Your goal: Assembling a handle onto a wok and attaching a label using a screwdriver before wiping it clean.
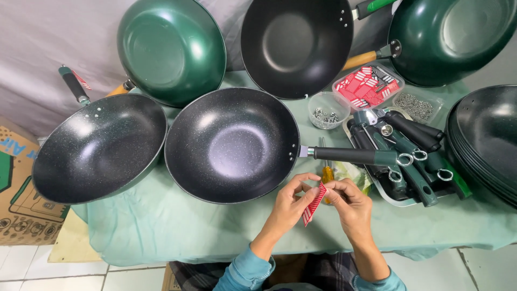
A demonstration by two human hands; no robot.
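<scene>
My left hand (290, 203) and my right hand (350, 203) meet over the table's front edge, both pinching a small red and white striped paper tag (314, 203) held between their fingertips. Just beyond them lies a black speckled wok (231, 144) with its dark handle (355, 156) pointing right and a metal ring at the end. A yellow-handled screwdriver (327, 173) lies under that handle, just beyond my fingers.
More woks lean at the back: green (171, 49), black (296, 46), green (449, 37). Another black wok (99, 148) sits left, a stack of pans (487, 140) right. A metal tray of loose handles (409, 156), a tub of red tags (368, 86), screw containers (327, 110) and a cardboard box (16, 188) are around.
</scene>
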